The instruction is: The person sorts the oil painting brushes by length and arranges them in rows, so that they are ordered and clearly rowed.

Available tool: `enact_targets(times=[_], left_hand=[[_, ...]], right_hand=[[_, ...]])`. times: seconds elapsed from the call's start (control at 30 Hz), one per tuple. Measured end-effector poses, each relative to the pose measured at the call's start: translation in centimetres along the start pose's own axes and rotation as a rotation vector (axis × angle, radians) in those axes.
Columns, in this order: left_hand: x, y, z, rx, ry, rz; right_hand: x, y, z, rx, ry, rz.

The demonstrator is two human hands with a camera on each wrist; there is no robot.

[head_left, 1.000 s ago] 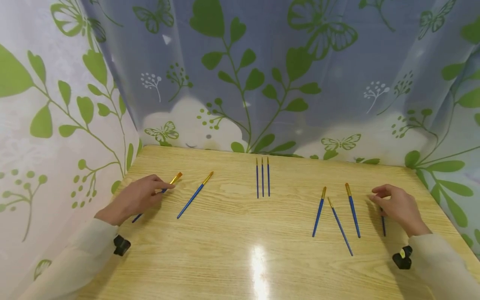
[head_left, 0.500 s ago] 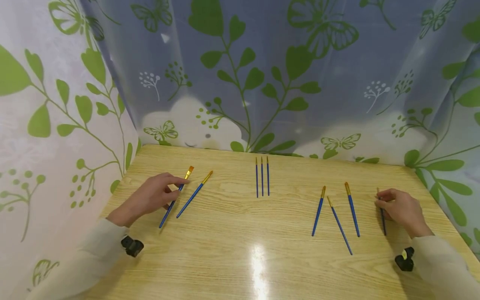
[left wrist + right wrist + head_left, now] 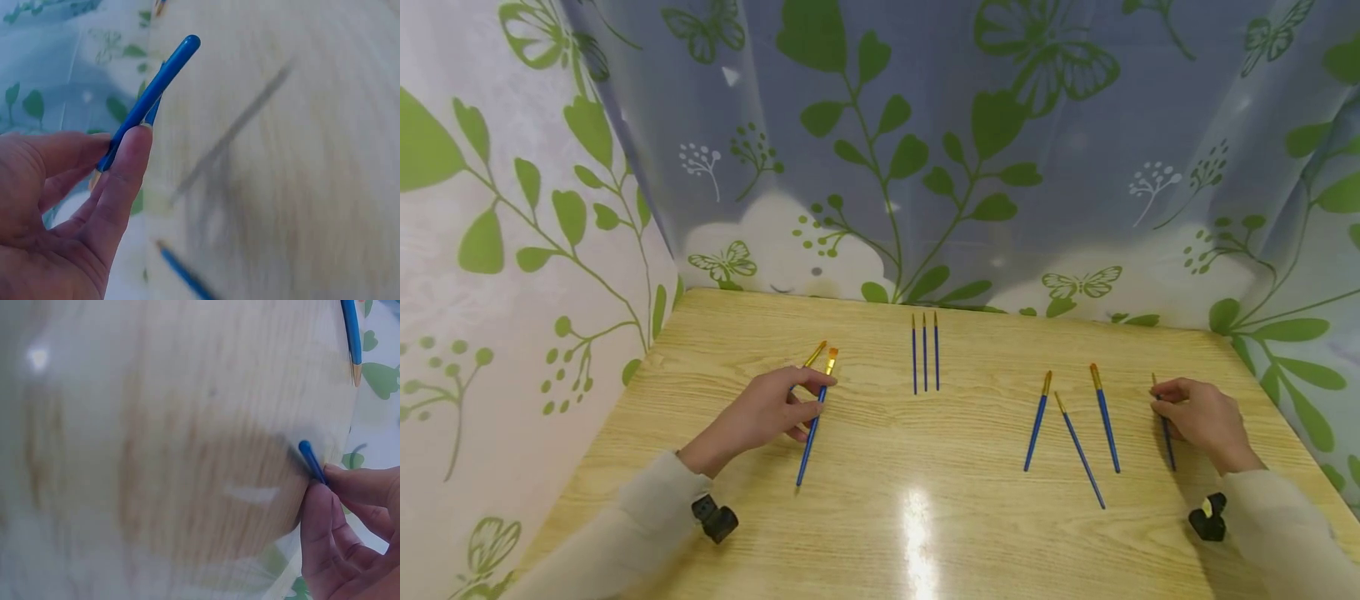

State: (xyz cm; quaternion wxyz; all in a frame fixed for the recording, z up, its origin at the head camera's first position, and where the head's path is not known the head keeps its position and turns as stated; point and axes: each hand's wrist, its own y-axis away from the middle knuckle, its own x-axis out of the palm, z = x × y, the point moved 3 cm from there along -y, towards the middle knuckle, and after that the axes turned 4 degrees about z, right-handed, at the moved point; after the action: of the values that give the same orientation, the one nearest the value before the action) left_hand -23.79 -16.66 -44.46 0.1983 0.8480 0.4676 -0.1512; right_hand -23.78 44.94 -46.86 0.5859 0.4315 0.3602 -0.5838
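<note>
My left hand [image 3: 775, 406] pinches a flat paintbrush [image 3: 812, 446] with a blue handle and orange bristles, bristles pointing away from me. In the left wrist view its handle [image 3: 156, 90] is raised off the table and casts a shadow. A round-tipped paintbrush [image 3: 813, 355] lies partly hidden behind that hand. Over on the right, my right hand [image 3: 1201, 419] pinches a thin blue paintbrush [image 3: 1168, 444] between thumb and fingers; most of its far half is covered. The right wrist view shows the handle end [image 3: 305, 450] sticking out from the fingertips, close to the tabletop.
Three thin paintbrushes [image 3: 925, 358] lie side by side at the back middle of the wooden table [image 3: 865, 533]. Between them and my right hand lie a blue brush [image 3: 1037, 429], a slimmer brush [image 3: 1081, 451] and a thicker brush [image 3: 1107, 425]. A patterned curtain [image 3: 880, 167] borders the table.
My left hand has lifted the flat paintbrush and carried it right, past the round-tipped one. My right hand has taken hold of the thin paintbrush and stays nearly in place.
</note>
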Motion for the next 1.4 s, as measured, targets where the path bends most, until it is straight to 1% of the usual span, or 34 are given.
enact_targets(times=[0.1, 0.27, 0.5, 0.67, 0.97, 1.2, 1.33, 1.4], left_hand=[[1.4, -0.3, -0.3, 0.003, 0.050, 0.016], [3.3, -1.0, -0.8, 0.002, 0.093, 0.026], [5.7, -1.9, -1.3, -0.011, 0.099, 0.005], [7.2, -2.2, -1.6, -0.027, 0.104, 0.009], [9.4, -2.3, -2.3, -0.020, 0.133, 0.029], [10.9, -2.2, -2.8, -0.037, 0.183, 0.045], [11.4, -2.2, -2.8, -0.055, 0.173, 0.051], [11.5, -2.2, -2.9, -0.053, 0.155, 0.052]], right_hand=[[0.0, 0.0, 0.0, 0.010, -0.005, 0.011], [0.0, -0.1, 0.0, 0.010, -0.009, 0.016], [0.0, 0.1, 0.2, -0.008, 0.016, -0.005], [-0.1, 0.1, 0.3, 0.009, 0.015, 0.002], [-0.2, 0.2, 0.4, 0.016, 0.016, -0.001], [-0.3, 0.2, 0.5, 0.017, 0.011, -0.002], [-0.3, 0.2, 0.6, 0.023, 0.006, 0.005], [-0.3, 0.2, 0.6, 0.028, -0.001, 0.008]])
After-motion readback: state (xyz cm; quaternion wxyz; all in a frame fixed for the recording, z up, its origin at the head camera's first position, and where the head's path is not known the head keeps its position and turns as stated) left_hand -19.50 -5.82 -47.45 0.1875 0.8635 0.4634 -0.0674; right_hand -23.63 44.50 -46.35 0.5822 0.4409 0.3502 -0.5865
